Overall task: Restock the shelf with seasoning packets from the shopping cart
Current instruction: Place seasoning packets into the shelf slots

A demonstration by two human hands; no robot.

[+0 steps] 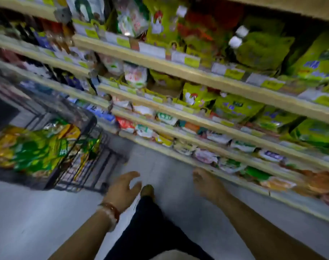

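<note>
Shopping cart (79,117) holds green-yellow seasoning packets (34,151); hands empty.

A pale grey, smooth shop floor (28,212) fills the lower part of the view, with a soft sheen from overhead light. Along the right side runs a long store rack of cream-coloured shelf boards (178,71), tier above tier, slanting across the tilted, motion-blurred view. Small white and yellow-green price labels (191,61) sit along the front edges of the boards; their print is too blurred to read. The recesses between the upper boards are dim and shadowed, while the floor is the brightest area. At the far left, behind the black wire basket, a dark panel (2,113) stands, its nature unclear.
</note>
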